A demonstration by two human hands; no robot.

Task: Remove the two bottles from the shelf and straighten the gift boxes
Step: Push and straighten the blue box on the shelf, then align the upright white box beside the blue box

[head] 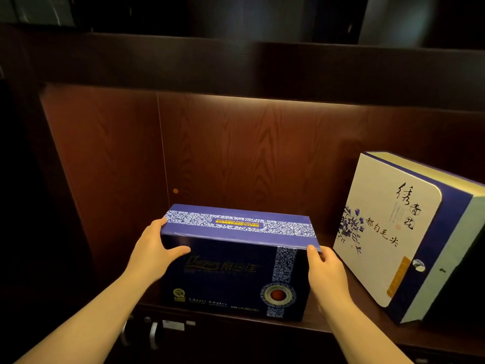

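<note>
both hands, left hand (153, 248) at 9 o'clock and right hand (324, 269) at 3, clamp spread fingers on the blue gift box (236, 261) ends, likely to square it on the shelf (341, 328).

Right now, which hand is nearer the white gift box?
Right. The right hand grips the blue box's right edge, beside the white gift box; the left hand holds the far left edge.

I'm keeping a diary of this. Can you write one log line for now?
left hand: holding blue box | right hand: holding blue box | white box: upright, angled | bottles: none seen
</note>
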